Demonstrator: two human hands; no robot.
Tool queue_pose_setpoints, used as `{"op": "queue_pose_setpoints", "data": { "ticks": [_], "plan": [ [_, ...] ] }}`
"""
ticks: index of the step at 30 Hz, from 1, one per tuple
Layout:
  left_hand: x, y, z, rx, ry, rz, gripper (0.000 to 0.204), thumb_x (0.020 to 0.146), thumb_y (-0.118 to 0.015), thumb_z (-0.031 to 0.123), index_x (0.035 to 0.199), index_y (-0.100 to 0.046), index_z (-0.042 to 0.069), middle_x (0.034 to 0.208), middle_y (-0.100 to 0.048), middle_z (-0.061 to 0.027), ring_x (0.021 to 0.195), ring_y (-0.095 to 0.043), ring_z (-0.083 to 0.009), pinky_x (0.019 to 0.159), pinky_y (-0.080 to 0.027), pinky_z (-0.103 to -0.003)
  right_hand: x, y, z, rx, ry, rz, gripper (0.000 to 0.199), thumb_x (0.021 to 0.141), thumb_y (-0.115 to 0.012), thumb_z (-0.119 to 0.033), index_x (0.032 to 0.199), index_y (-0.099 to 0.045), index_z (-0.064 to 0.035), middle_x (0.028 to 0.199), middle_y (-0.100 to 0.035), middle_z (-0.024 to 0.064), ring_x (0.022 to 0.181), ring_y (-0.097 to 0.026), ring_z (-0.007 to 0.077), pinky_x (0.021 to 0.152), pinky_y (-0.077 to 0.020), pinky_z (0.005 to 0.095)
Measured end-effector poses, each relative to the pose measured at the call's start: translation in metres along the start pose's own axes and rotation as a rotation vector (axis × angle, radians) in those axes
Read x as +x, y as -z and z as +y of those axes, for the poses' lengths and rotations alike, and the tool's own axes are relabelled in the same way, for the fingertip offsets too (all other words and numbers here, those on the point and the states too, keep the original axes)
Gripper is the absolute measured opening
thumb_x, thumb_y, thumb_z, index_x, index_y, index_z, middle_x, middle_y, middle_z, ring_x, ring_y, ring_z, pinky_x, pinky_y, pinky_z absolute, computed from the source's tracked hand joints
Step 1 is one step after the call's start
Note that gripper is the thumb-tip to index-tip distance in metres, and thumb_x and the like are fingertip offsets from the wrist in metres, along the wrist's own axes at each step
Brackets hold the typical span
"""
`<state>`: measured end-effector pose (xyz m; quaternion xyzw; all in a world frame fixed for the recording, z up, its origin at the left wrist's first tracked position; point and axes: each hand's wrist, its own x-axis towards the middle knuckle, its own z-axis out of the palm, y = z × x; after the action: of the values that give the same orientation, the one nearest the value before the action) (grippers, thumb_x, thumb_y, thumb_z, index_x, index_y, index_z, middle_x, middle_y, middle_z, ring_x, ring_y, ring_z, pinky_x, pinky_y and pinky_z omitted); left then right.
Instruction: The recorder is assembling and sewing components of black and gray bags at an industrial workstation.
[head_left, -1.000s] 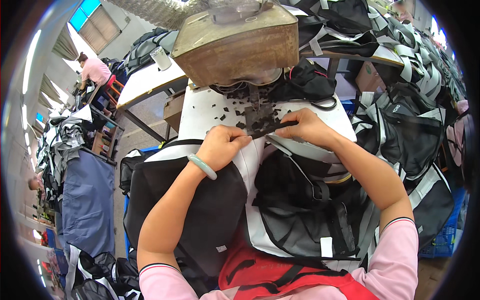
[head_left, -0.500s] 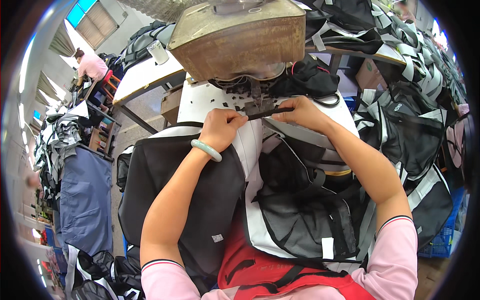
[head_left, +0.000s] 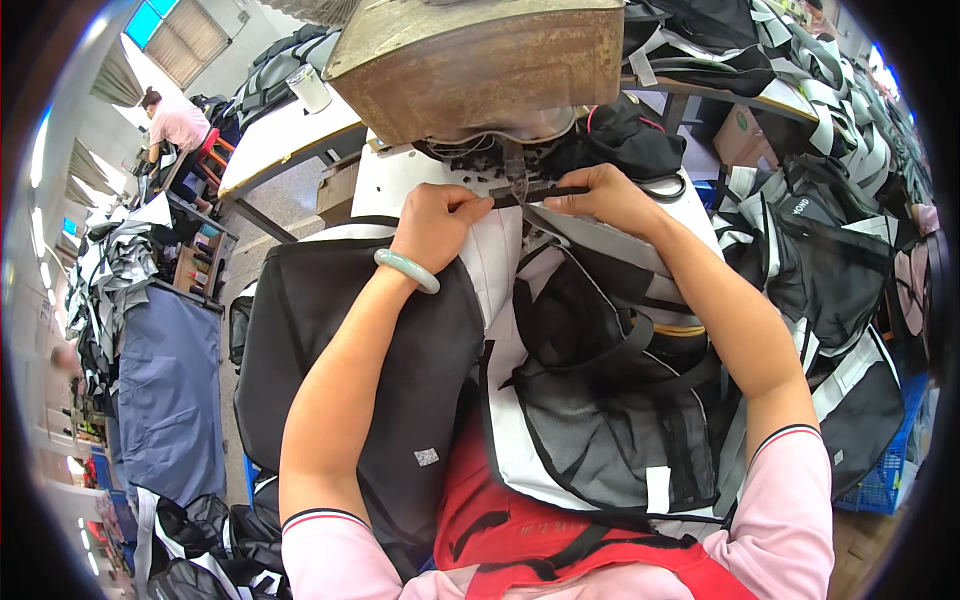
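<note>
A narrow black strap point(head_left: 538, 194) is stretched sideways beneath the needle area point(head_left: 515, 172) of a worn brown sewing machine point(head_left: 470, 75). My left hand point(head_left: 436, 222), with a pale green bangle at the wrist, pinches the strap's left end. At its other end, my right hand point(head_left: 608, 198) grips it between thumb and fingers. Below my hands lies the bag work: a smooth black panel point(head_left: 340, 350) under my left forearm, and a black mesh bag piece point(head_left: 610, 430) with white edging between my arms. Exactly how the strap joins the bag is hidden.
Dark scraps dot the white machine table point(head_left: 385, 178). A black cloth bundle point(head_left: 630, 140) lies behind my right hand. Heaped bags point(head_left: 820, 235) fill the right side, above a blue crate point(head_left: 880, 465). At the far left, a person in pink point(head_left: 180, 125) sits working; a white table point(head_left: 285, 140) stands nearer.
The view has tilted slightly, so the machine and bag pieces sit a little differently in it. Both hands keep their grip on the strap, nearly unmoved relative to the needle.
</note>
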<state>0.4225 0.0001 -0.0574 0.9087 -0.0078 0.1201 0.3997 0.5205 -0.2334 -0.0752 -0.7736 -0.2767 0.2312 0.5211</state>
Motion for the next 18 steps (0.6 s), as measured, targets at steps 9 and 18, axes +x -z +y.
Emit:
{"op": "queue_pose_setpoints", "data": {
  "ticks": [9,18],
  "plan": [
    [-0.017,0.036,-0.018,0.075,0.047,0.026,0.027,0.087,-0.067,0.022,0.088,-0.07,-0.005,0.062,-0.062,-0.0106,0.059,-0.052,-0.0119,0.058,-0.044,-0.031,-0.029,0.035,0.01,0.366,-0.041,-0.024,0.018,0.09,-0.067,-0.018,0.102,-0.067,-0.0045,0.088,-0.063,-0.0048,0.077,-0.054,0.004,0.07,-0.0422,0.0216],
    [-0.177,-0.019,-0.042,0.09,-0.011,-0.506,0.051,0.074,-0.075,0.012,0.121,-0.061,0.001,0.115,-0.063,-0.0198,0.114,-0.058,-0.0344,0.098,-0.047,-0.039,-0.134,-0.039,0.005,-0.025,0.414,-0.026,0.026,0.083,-0.072,-0.014,0.109,-0.067,-0.0078,0.118,-0.059,0.0082,0.115,-0.053,0.0215,0.099,-0.0407,0.0338]
  ]
}}
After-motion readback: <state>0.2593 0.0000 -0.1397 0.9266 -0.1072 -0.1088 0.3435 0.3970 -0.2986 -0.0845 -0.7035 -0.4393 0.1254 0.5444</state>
